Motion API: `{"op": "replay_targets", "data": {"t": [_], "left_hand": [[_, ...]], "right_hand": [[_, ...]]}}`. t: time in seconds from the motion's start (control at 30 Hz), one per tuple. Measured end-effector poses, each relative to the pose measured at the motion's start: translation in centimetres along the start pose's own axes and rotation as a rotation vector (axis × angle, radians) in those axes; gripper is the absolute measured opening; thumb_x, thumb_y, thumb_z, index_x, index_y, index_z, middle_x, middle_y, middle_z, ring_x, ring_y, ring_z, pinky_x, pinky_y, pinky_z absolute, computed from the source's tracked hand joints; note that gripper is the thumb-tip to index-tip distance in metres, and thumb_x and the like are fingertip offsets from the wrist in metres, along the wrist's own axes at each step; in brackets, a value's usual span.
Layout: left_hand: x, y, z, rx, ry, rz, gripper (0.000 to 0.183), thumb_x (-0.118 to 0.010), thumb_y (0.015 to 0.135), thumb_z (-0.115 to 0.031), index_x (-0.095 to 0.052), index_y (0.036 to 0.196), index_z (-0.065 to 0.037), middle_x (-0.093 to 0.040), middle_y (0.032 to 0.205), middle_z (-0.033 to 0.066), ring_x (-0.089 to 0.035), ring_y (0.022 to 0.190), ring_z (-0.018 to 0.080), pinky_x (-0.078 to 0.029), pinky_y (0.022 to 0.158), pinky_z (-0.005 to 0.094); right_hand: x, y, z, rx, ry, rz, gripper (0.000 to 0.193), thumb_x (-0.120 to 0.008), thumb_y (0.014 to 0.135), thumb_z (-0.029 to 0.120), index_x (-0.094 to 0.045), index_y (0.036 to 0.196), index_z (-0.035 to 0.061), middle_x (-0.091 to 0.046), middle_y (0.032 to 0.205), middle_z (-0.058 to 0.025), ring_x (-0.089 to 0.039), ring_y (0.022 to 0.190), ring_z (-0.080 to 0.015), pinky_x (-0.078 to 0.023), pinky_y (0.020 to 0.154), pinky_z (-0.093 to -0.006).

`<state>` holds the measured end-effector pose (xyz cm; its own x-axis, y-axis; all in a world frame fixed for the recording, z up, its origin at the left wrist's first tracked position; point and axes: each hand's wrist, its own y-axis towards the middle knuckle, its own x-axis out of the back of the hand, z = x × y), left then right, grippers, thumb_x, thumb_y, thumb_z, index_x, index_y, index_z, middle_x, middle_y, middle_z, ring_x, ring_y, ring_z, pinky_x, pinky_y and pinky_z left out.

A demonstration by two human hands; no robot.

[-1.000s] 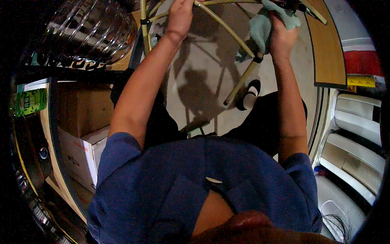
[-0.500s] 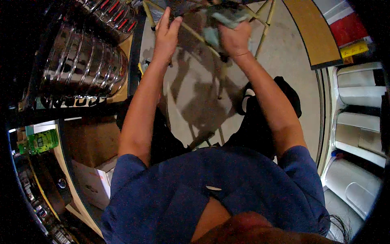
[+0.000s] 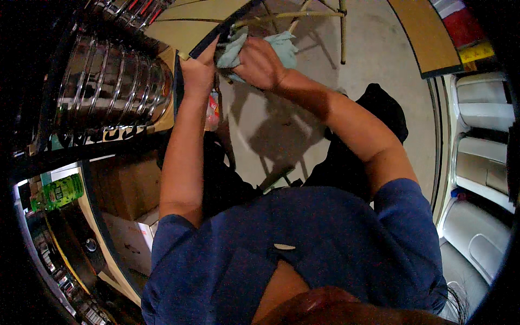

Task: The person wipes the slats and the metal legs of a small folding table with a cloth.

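My right hand is closed around a pale green cloth, bunched on both sides of the fist. It works close beside the dark edge of a tan panel. At the near corner of that panel, my left hand grips the edge, with its fingers partly hidden. Thin yellowish legs of a frame stand beyond the cloth; where they join the panel is hidden.
Shiny ribbed metal containers fill the shelf at left. Below them are a green-labelled bottle and cardboard boxes. White bins line the right side, near a wooden board. Concrete floor lies beneath.
The tan panel has swung into view at the top. My left hand has gone from spread to gripping its corner. My right hand with the cloth has moved left toward it.
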<state>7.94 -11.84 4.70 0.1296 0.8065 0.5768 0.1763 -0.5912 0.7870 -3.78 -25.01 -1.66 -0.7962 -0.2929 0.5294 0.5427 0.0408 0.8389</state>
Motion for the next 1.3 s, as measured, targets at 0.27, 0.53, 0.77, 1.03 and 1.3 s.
{"op": "replay_targets", "data": {"t": [0.27, 0.53, 0.77, 1.03, 1.3], "left_hand": [[-0.2, 0.2, -0.1, 0.328, -0.341, -0.082, 0.039, -0.055, 0.088, 0.004, -0.070, 0.120, -0.012, -0.066, 0.122, 0.0123, -0.062, 0.112, 0.0278, -0.044, 0.101, 0.0347], [-0.1, 0.1, 1.0, 0.292, -0.236, -0.074, 0.028, -0.057, 0.092, 0.000, -0.073, 0.113, -0.009, -0.065, 0.122, 0.0092, -0.060, 0.112, 0.0225, -0.042, 0.102, 0.0338], [-1.3, 0.6, 4.3, 0.657, -0.803, -0.251, 0.019, -0.065, 0.090, -0.006, -0.072, 0.108, -0.003, -0.064, 0.118, 0.0086, -0.059, 0.109, 0.0211, -0.042, 0.100, 0.0335], [-0.2, 0.4, 2.5, 0.802, -0.952, -0.312, 0.026, -0.072, 0.086, -0.010, -0.068, 0.110, 0.000, -0.064, 0.117, 0.0064, -0.060, 0.106, 0.0183, -0.045, 0.096, 0.0320], [0.9, -2.2, 4.4, 0.550, -0.491, -0.167, 0.023, -0.065, 0.089, -0.001, -0.068, 0.111, -0.001, -0.064, 0.118, 0.0076, -0.061, 0.109, 0.0213, -0.046, 0.100, 0.0364]], "right_hand": [[-1.6, -1.1, 0.7, -0.262, 0.163, 0.091, 0.043, -0.059, 0.077, 0.012, -0.061, 0.119, 0.0053, -0.059, 0.120, -0.0178, -0.053, 0.112, -0.0401, -0.044, 0.099, -0.0442], [3.4, -1.3, 0.7, -0.516, 0.518, 0.311, 0.036, -0.057, 0.084, 0.013, -0.062, 0.118, 0.0062, -0.061, 0.121, -0.0165, -0.056, 0.112, -0.0374, -0.044, 0.100, -0.0415], [12.2, 2.7, -4.1, -1.047, 0.405, -0.443, 0.026, -0.067, 0.077, 0.010, -0.069, 0.102, 0.0016, -0.063, 0.113, -0.0177, -0.057, 0.110, -0.0367, -0.044, 0.095, -0.0457], [8.4, 4.6, -5.1, -0.929, -0.220, 0.593, 0.051, -0.066, 0.084, 0.018, -0.052, 0.127, -0.0064, -0.054, 0.127, -0.0264, -0.049, 0.121, -0.0452, -0.040, 0.102, -0.0516], [3.6, 5.9, -0.9, -0.135, -0.222, 0.154, 0.042, -0.067, 0.063, 0.008, -0.059, 0.103, 0.0013, -0.057, 0.100, -0.0144, -0.053, 0.105, -0.0357, -0.033, 0.100, -0.0457]]}}
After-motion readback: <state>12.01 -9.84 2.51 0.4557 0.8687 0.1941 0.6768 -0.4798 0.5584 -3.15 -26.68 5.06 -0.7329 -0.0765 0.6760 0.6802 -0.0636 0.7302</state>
